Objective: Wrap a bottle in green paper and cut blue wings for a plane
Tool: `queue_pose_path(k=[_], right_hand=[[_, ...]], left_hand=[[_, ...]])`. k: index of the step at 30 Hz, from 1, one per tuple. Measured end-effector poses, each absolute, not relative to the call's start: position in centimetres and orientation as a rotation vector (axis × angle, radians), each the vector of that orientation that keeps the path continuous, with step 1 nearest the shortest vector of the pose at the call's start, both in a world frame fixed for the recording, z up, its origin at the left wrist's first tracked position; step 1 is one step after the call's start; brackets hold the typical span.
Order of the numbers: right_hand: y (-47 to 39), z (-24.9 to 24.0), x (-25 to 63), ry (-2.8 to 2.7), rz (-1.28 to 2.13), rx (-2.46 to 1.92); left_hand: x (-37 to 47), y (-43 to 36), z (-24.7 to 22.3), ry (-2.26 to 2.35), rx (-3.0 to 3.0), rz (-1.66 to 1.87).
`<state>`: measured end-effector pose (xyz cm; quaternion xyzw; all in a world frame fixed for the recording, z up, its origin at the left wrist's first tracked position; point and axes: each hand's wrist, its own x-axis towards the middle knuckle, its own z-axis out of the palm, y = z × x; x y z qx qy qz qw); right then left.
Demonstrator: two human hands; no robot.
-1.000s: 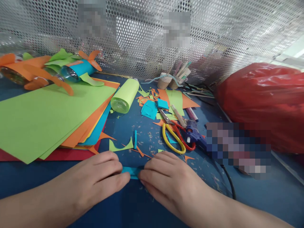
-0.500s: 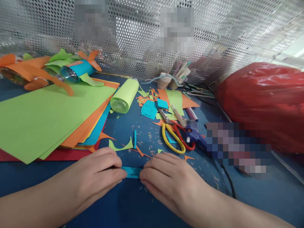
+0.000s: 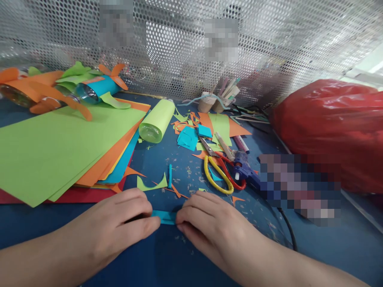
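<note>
A narrow folded blue paper strip [image 3: 167,217] lies level between my hands, low over the blue table. My left hand [image 3: 128,217] pinches its left end, with the thumb along the near edge. The right end is pinched in the fingers of my right hand [image 3: 214,223]. Just beyond the hands are a small rolled blue piece [image 3: 170,175], a curved green scrap [image 3: 152,183] and thin orange scraps. Scissors [image 3: 218,174] with yellow and red handles rest beyond my right hand, their blades on paper scraps.
Stacked coloured sheets [image 3: 68,147] fill the left, with paper-wrapped bottles behind. A green-wrapped bottle [image 3: 158,119] lies mid-table. On the right are a blue glue gun [image 3: 247,171], its black cable and a red plastic bag [image 3: 332,127]. Cups [image 3: 206,103] of sticks stand behind.
The fingers of my left hand have shifted slightly on the strip, showing a bit more of its left end. My right hand has barely moved.
</note>
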<state>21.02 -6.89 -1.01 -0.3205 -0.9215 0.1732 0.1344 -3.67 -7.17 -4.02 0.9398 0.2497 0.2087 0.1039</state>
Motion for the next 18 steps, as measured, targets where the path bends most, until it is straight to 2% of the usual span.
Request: queue_pose_path(k=[9,18], right_hand=[[-6.8,-1.2,21.0,-2.531,0.777,-1.051],[-6.9,-1.4,21.1,-2.444,0.88,-1.123]], left_hand=[[-3.6,-7.0,-3.6,0.772,2.669,0.53],[-2.7,-7.0,-2.9,0.775,2.607,0.609]])
